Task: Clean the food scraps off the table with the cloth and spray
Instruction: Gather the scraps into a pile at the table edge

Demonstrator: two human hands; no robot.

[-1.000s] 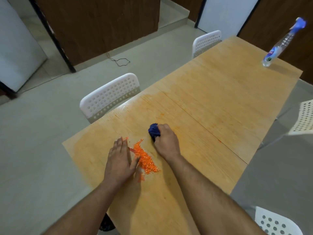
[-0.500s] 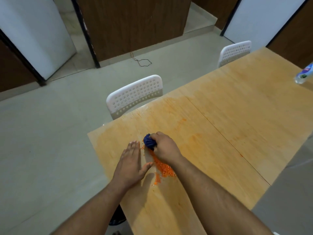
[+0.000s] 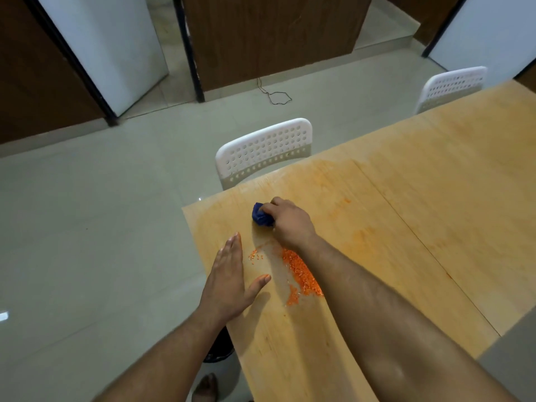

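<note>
Your right hand (image 3: 290,223) grips the balled cloth (image 3: 261,218) to sweep scraps (image 3: 301,274) toward your flat, open left hand (image 3: 229,281), a backstop at the counter (image 3: 406,198) edge.

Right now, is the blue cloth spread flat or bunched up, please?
Bunched up: the blue cloth is a crumpled wad gripped by the right hand.

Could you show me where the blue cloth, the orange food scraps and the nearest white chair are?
cloth (image 3: 261,217), head view, on the bunched blue part left of the right hand
food scraps (image 3: 301,272), head view, middle of the big orange pile
white chair (image 3: 264,152), head view, on the holed backrest
</note>
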